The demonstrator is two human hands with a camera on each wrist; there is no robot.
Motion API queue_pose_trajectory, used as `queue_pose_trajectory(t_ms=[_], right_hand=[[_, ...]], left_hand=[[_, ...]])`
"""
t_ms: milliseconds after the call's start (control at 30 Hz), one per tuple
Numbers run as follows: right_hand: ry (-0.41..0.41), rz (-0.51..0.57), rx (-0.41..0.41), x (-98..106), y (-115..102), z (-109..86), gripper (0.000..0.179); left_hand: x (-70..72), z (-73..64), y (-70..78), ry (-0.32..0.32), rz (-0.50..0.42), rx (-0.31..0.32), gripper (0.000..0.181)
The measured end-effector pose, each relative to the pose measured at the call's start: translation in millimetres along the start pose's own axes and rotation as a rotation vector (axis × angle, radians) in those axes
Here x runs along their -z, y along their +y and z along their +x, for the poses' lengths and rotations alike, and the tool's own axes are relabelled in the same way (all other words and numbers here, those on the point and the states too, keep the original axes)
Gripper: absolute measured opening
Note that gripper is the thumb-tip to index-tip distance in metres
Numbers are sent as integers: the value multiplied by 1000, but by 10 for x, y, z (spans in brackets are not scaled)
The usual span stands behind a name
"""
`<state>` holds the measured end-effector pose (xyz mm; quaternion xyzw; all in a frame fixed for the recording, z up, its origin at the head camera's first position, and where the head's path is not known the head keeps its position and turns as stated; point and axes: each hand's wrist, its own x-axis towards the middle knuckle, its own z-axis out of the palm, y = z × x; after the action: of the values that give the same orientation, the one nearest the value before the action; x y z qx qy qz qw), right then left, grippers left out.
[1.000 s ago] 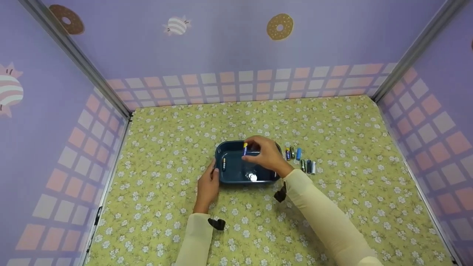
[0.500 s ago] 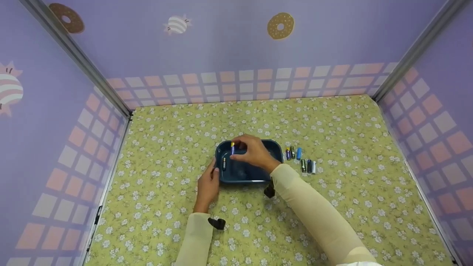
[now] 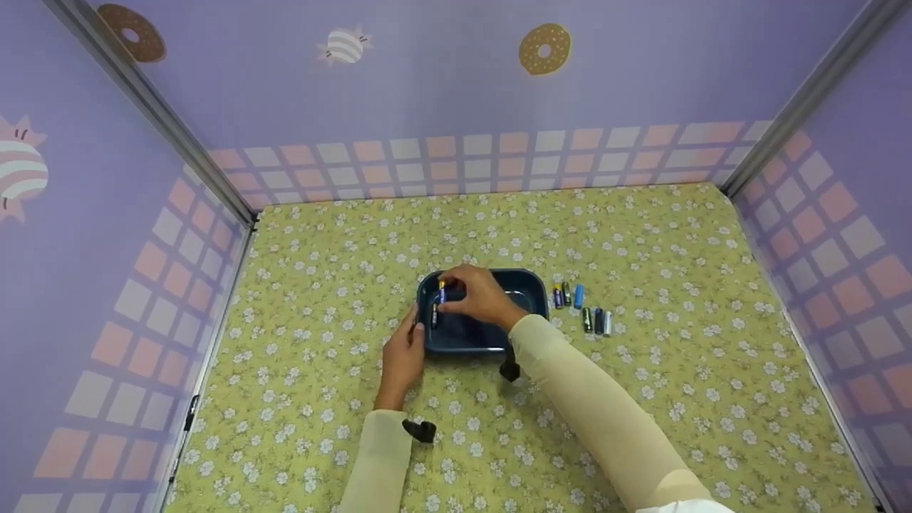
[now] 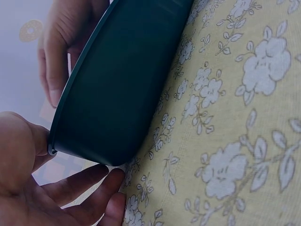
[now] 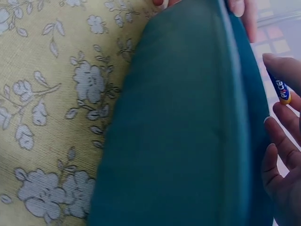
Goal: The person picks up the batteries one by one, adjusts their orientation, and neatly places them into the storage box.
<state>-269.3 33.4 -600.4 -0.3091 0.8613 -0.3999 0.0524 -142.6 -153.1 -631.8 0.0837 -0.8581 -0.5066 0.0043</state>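
A dark teal rectangular dish point(image 3: 470, 340) sits on the flowered cloth. My left hand point(image 3: 403, 360) holds its left end, the thumb at the rim and the fingers against the outer side in the left wrist view. Over the dish's left part, my right hand point(image 3: 483, 296) pinches a blue battery with a yellow end point(image 3: 442, 291) between thumb and fingers. Lettering on this battery point(image 5: 280, 89) shows in the right wrist view. Another battery point(image 3: 434, 315), dark, lies inside the dish near the left wall, just below the held one.
Right of the dish lie several batteries in two groups: a purple one point(image 3: 558, 296), a dark one and a light blue one point(image 3: 578, 296) behind, and a green one point(image 3: 587, 320), a dark one and a white one point(image 3: 607, 323) in front. Patterned purple walls point(image 3: 456, 92) surround the cloth.
My right hand has moved left across the dish with the blue battery, then slightly lower beside the battery in the dish. My left hand has stayed at the dish's left end.
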Motion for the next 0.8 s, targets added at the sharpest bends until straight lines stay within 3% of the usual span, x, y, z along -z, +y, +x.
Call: queue_pose_trajectory(t_ms=[433,800], right_hand=[[-55,-50,-15,-168,82,15,52],[-64,-80,-8,-307,139,5,48]], left_hand=[[12,-14,-1,-15,2,-26,50],[14,8,-11,-29,-31,17,49]])
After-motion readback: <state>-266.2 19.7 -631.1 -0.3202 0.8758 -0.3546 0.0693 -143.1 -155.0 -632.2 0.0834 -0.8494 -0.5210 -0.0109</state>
